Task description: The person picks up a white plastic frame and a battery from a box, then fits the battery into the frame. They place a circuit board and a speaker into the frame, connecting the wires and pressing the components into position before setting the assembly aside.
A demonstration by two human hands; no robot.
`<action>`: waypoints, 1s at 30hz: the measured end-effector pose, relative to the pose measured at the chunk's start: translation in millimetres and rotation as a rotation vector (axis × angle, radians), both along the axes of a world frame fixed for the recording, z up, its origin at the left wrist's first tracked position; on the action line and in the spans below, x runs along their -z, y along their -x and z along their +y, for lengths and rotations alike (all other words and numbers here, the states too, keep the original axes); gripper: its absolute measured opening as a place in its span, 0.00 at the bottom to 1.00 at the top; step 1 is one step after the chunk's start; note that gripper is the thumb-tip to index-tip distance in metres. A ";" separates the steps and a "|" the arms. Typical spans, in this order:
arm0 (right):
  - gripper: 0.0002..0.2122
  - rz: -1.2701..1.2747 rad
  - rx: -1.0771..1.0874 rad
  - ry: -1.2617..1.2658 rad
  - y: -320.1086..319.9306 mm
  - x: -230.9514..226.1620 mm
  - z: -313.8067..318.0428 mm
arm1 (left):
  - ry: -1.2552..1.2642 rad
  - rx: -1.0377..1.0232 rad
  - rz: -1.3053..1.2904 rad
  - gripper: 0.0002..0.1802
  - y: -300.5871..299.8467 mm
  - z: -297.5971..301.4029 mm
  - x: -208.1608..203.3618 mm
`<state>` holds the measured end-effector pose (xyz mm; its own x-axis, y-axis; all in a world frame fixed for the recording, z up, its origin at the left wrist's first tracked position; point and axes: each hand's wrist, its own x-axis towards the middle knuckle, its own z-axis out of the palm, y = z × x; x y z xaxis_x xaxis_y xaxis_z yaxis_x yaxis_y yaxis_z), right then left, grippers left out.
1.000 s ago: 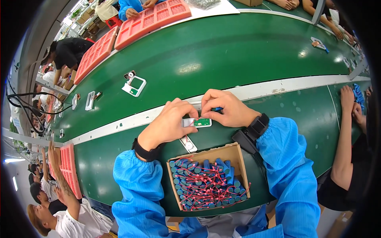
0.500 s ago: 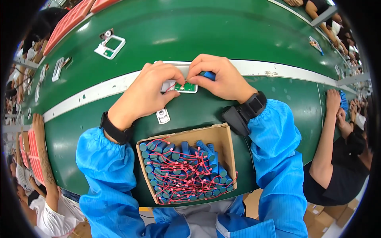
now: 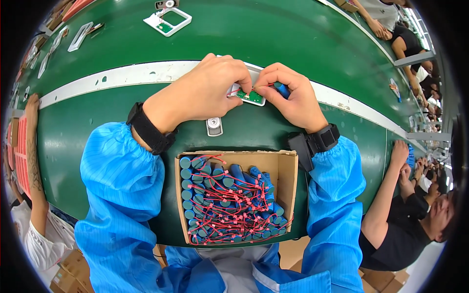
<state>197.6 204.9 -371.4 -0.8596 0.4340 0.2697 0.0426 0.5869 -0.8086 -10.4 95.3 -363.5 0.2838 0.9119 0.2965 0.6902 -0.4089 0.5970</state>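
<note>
Apparent step: wiring the circuit board [image 3: 254, 96]. Left of it, the left hand's [image 3: 207, 89] closed grip holds the white housing [image 3: 234, 88]; right of it, the right hand's [image 3: 294, 99] encloses a blue cylinder [image 3: 282, 89]. Next: likely fine alignment.

A blue cylinder [image 3: 282, 89] is held beside a white-framed green circuit board [image 3: 254, 97].

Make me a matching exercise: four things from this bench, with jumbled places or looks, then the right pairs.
Things:
1. Box
2. Circuit board
3. Lone cell
4. Sleeves

Places or looks:
A. Green, between left hand and right hand
B. Blue fabric
C. In the right hand
D. Brown, holding many wired cells

Pairs: 1-D, 2-A, 3-C, 4-B
</note>
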 end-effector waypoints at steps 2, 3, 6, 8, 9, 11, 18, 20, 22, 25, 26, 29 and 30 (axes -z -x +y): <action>0.04 0.004 0.022 0.002 7.2 2.8 -8.0 | -0.009 0.002 0.022 0.10 6.5 -5.4 1.7; 0.04 0.007 0.035 0.004 9.9 4.2 -11.2 | -0.012 0.005 0.034 0.09 8.8 -8.1 2.8; 0.04 0.022 0.030 0.002 13.3 7.0 -14.1 | -0.014 -0.004 0.038 0.09 11.0 -10.7 4.9; 0.04 0.037 0.032 0.005 12.9 5.2 -12.3 | -0.012 -0.004 0.048 0.09 9.7 -9.0 2.1; 0.03 0.035 0.025 0.009 11.6 3.5 -10.4 | -0.001 -0.010 0.042 0.09 8.0 -8.2 -0.9; 0.03 0.040 0.017 0.017 5.5 -2.0 -2.5 | 0.022 -0.016 0.038 0.09 2.2 -1.2 -9.4; 0.01 0.052 -0.005 0.081 -31.0 -21.9 31.8 | 0.051 -0.016 0.052 0.10 -33.3 32.7 -33.1; 0.01 0.077 0.006 0.103 -48.6 -25.5 46.5 | 0.079 -0.015 0.080 0.10 -51.7 48.0 -39.3; 0.01 0.066 -0.013 0.093 -70.0 -26.5 63.3 | 0.105 -0.005 0.018 0.11 -72.9 65.7 -41.5; 0.01 0.092 -0.004 0.084 -108.6 -23.2 92.1 | 0.124 0.012 0.013 0.12 -111.7 94.7 -44.5; 0.01 0.098 -0.012 0.063 -122.5 -21.7 102.1 | 0.112 0.000 0.014 0.13 -126.9 103.4 -45.6; 0.01 0.129 -0.006 0.048 -164.5 -17.2 129.3 | 0.101 -0.003 0.036 0.14 -172.4 128.8 -45.9; 0.02 0.127 -0.010 0.043 -178.9 -15.6 138.0 | 0.088 -0.011 0.030 0.14 -187.5 137.6 -43.6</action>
